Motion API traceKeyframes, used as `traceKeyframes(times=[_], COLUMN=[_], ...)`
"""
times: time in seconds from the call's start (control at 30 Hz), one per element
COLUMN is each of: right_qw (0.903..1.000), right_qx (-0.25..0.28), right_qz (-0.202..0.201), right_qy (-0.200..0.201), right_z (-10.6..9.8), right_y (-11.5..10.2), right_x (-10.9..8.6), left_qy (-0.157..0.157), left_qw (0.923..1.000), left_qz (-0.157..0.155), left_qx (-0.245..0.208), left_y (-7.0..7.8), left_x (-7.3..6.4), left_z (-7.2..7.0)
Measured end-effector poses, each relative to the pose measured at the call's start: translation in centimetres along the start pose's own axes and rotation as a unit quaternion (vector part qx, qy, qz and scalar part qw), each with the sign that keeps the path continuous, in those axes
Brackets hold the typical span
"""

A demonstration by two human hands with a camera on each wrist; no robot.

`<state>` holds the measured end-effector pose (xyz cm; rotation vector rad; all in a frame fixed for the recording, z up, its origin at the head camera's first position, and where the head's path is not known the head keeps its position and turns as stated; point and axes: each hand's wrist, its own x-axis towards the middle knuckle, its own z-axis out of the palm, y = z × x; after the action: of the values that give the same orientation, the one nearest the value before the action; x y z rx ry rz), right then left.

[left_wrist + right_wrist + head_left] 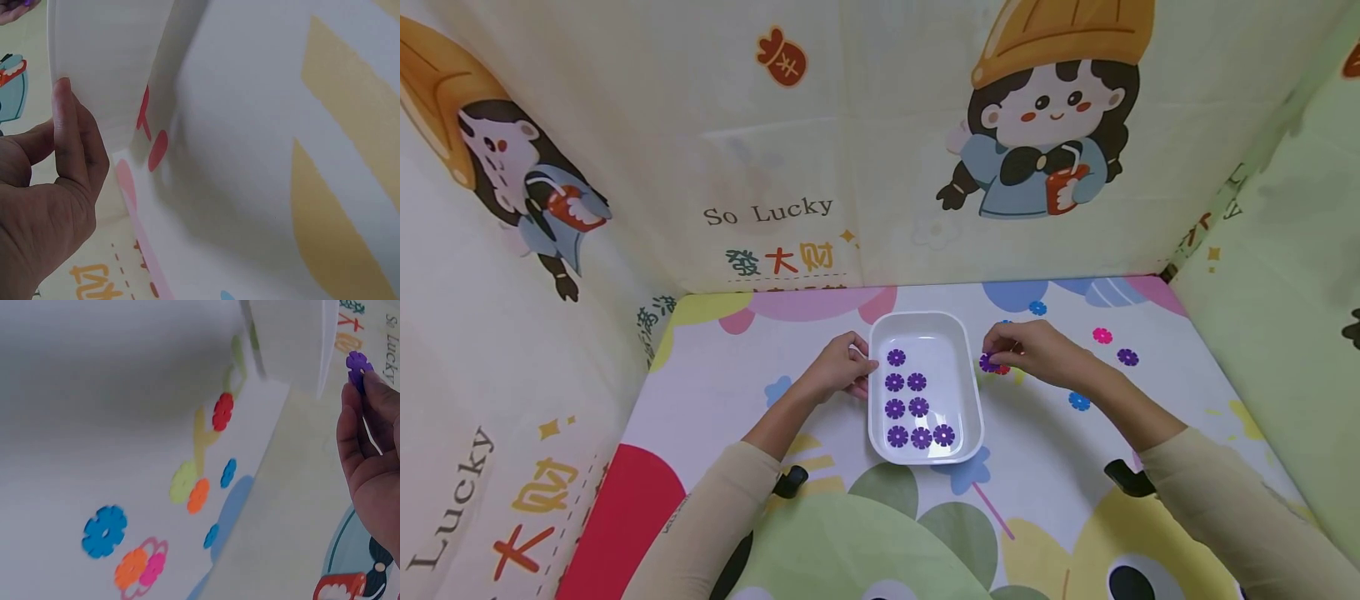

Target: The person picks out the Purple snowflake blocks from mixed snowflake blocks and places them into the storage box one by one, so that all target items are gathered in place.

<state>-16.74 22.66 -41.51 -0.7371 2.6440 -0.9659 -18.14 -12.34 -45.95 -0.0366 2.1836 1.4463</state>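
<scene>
My left hand holds the left rim of a white rectangular tray, its fingers against the outer wall in the left wrist view. Several purple snowflake discs lie in rows inside the tray, mostly along its left side and near end. Just right of the tray, my right hand pinches one more purple snowflake disc between thumb and fingertips, raised over the table. Below it lies a red snowflake disc, partly hidden by the hand in the head view.
Loose discs lie right of the tray: a blue one, a purple one, a pink one, and orange and yellow-green ones. A printed cloth covers the table; patterned cloth walls rise behind and at both sides.
</scene>
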Motion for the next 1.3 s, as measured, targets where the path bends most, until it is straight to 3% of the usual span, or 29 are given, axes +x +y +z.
traceKeyframes(times=[0.67, 1.0, 1.3], right_qw=[0.9919, 0.9821, 0.969], right_qx=[0.011, -0.029, -0.076], right_qz=[-0.011, -0.028, 0.005], right_qy=[-0.126, -0.184, -0.235], right_z=[3.2, 4.3, 5.4], right_y=[-3.1, -3.6, -4.2], right_x=[5.3, 7.2, 8.2], left_qy=[0.0, 0.001, -0.001], left_qw=[1.0, 1.0, 1.0], left_qz=[-0.001, 0.003, -0.003], left_qx=[0.004, 0.004, 0.002], left_y=[0.1, 0.1, 0.1], left_x=[-0.1, -0.2, -0.1], left_z=[0.0, -0.1, 0.0])
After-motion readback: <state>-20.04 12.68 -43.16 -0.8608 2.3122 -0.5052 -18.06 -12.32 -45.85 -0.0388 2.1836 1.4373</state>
